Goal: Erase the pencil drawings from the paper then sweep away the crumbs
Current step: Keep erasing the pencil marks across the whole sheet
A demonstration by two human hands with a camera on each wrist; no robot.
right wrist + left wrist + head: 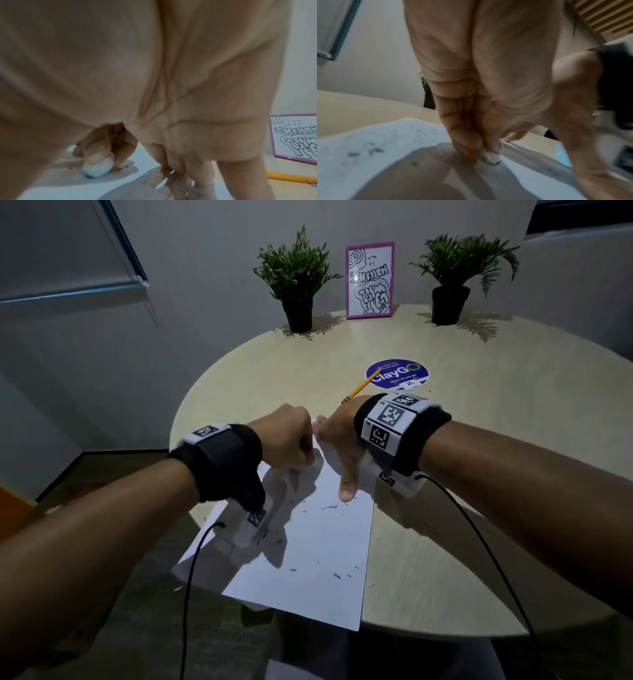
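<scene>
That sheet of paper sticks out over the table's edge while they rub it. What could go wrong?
1. The paper overhangs the table edge near the person; hard rubbing there could crease or tear it.
2. The right hand presses only the far end, so the eraser in the left hand might drag the sheet.
3. Crumbs may spill onto the floor.

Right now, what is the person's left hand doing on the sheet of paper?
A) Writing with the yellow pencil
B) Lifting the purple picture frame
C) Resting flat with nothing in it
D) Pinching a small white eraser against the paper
D: the left hand has its fingers curled round a small white eraser pressed on the paper, while the yellow pencil lies untouched on the table beyond the hands.
</scene>
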